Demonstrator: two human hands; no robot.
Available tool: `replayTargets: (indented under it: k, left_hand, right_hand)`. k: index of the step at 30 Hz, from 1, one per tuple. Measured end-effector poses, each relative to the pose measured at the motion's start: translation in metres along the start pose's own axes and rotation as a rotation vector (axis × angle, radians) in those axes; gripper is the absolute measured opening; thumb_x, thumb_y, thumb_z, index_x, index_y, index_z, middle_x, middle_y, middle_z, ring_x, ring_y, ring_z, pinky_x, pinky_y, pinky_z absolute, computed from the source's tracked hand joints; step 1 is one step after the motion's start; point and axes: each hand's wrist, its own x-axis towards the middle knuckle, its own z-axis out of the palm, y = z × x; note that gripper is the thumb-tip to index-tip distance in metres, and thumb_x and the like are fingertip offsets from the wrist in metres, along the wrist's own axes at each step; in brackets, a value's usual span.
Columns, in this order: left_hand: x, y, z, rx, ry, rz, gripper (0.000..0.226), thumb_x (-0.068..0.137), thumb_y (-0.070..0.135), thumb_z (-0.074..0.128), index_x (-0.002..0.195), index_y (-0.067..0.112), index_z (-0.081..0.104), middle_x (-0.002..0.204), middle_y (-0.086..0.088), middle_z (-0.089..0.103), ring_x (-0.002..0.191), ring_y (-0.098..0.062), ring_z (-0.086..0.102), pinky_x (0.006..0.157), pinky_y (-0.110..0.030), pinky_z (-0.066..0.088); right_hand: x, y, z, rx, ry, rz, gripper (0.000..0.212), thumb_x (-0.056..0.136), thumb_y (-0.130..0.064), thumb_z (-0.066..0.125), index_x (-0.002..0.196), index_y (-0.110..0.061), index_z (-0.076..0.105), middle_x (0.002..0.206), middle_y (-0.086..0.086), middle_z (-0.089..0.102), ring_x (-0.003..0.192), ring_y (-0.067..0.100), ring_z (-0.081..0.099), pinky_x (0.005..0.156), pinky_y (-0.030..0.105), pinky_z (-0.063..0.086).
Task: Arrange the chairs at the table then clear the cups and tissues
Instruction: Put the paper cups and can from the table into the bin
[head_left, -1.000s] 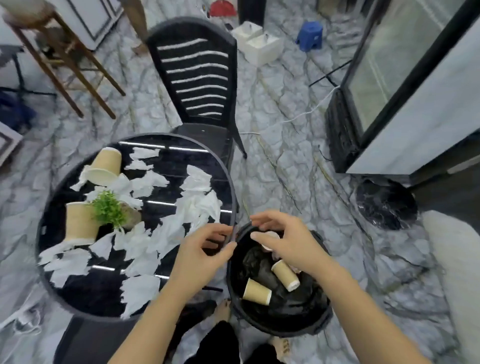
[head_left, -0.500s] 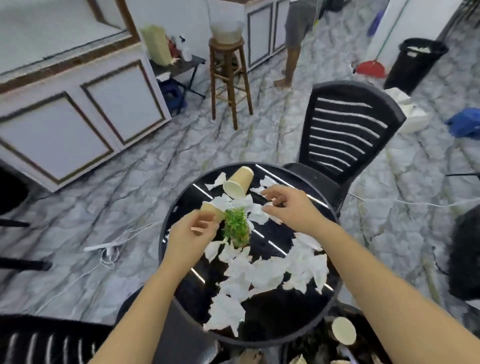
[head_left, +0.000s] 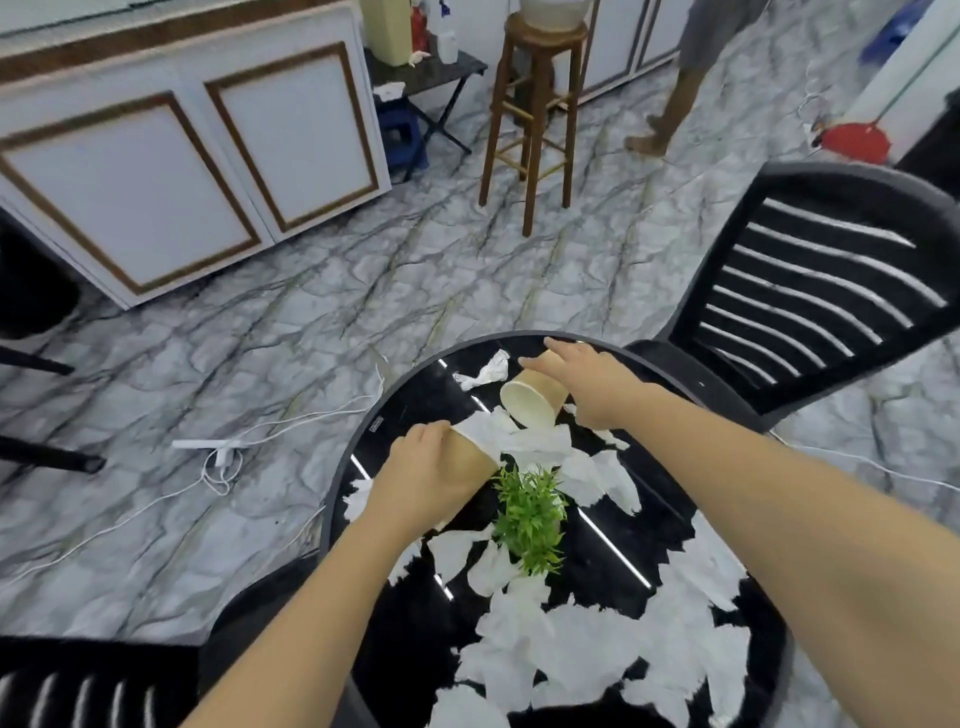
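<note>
Head view shows us a round black desk (head_left: 405, 410) with a glossy top, strewn with torn white tissues (head_left: 524, 441) from its far side down to the near edge. Our left hand (head_left: 421, 478) is wrapped around a tan paper cup (head_left: 470, 457) lying tilted toward the middle of the desk, fingers (head_left: 415, 441) clenched on its side, a tissue draped over its rim. Our right hand (head_left: 582, 379) reaches to the far side and lies over a second paper cup (head_left: 530, 402), which is on its side with the open mouth facing us; the fingers (head_left: 558, 345) curl across its top, and we cannot tell whether they grip it or only rest there. Between and just nearer than the two cups stands a small green plant (head_left: 530, 514), tissues around its base. A black slatted chair (head_left: 810, 296) is at the far right of the desk, and part of another black chair (head_left: 67, 686) shows at lower left. On the marble floor (head_left: 363, 291) lies a white cable (head_left: 228, 452); beyond it stands a wooden stool (head_left: 535, 119) before white cabinets (head_left: 197, 156).
</note>
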Motion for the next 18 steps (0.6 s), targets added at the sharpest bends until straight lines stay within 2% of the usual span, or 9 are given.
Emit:
replayTargets:
  k: [2,4,8,10,12,14,18]
  left_hand:
    - [0.001,-0.001,0.010,0.061,-0.014,-0.006,0.097,0.074,0.051,0.078,0.153,0.024,0.030,0.147,0.004,0.043,0.132,-0.025,0.045,0.105,-0.043,0.047]
    - [0.002,-0.002,0.018,0.096,-0.023,-0.003,0.108,0.074,0.050,0.081,0.158,0.022,0.018,0.149,0.003,0.039,0.133,-0.025,0.043,0.105,-0.041,0.046]
    - [0.001,-0.006,0.029,0.079,-0.048,-0.003,0.117,0.074,0.046,0.082,0.160,0.020,0.007,0.150,0.001,0.038,0.134,-0.025,0.042,0.104,-0.039,0.045]
    - [-0.003,-0.008,0.029,0.032,-0.025,0.001,0.116,0.074,0.044,0.083,0.160,0.020,0.008,0.151,0.000,0.038,0.135,-0.025,0.041,0.105,-0.039,0.045]
    - [-0.008,-0.010,0.023,-0.031,0.014,0.012,0.115,0.073,0.042,0.084,0.160,0.020,0.011,0.154,0.000,0.036,0.139,-0.025,0.039,0.109,-0.038,0.041]
    - [-0.013,-0.010,0.012,-0.098,0.071,0.019,0.114,0.071,0.041,0.085,0.159,0.020,0.016,0.155,0.000,0.037,0.141,-0.024,0.037,0.111,-0.037,0.038]
    - [-0.022,-0.003,-0.018,-0.212,0.202,0.039,0.105,0.069,0.040,0.087,0.154,0.024,0.027,0.146,0.004,0.045,0.134,-0.020,0.045,0.108,-0.043,0.045]
  right_hand:
    - [0.011,-0.002,0.006,-0.089,-0.018,-0.041,0.097,0.084,0.005,0.060,0.157,-0.037,0.012,0.167,0.006,0.005,0.153,0.032,0.010,0.113,0.052,0.034]
    - [0.022,-0.001,0.016,-0.128,-0.015,-0.072,0.093,0.085,0.001,0.062,0.156,-0.035,0.014,0.167,0.006,0.008,0.153,0.030,0.008,0.117,0.051,0.030]
    - [0.031,0.001,0.030,-0.114,0.072,-0.108,0.072,0.084,-0.017,0.070,0.146,-0.031,0.036,0.151,0.006,0.039,0.143,0.030,0.031,0.109,0.047,0.036]
    - [0.029,0.001,0.031,-0.102,0.117,-0.112,0.074,0.078,-0.022,0.076,0.141,-0.032,0.038,0.138,0.004,0.047,0.129,0.030,0.042,0.100,0.045,0.041]
    - [0.020,0.003,0.027,-0.052,0.161,-0.083,0.079,0.073,-0.027,0.081,0.140,-0.032,0.038,0.132,0.004,0.049,0.121,0.030,0.045,0.093,0.044,0.043]
    - [0.006,0.006,0.021,0.052,0.212,-0.033,0.082,0.070,-0.030,0.082,0.139,-0.031,0.038,0.129,0.006,0.049,0.119,0.032,0.046,0.093,0.046,0.045]
    - [-0.042,0.012,0.001,0.393,0.360,0.160,0.083,0.068,-0.027,0.083,0.139,-0.028,0.041,0.127,0.011,0.050,0.121,0.036,0.045,0.097,0.047,0.043]
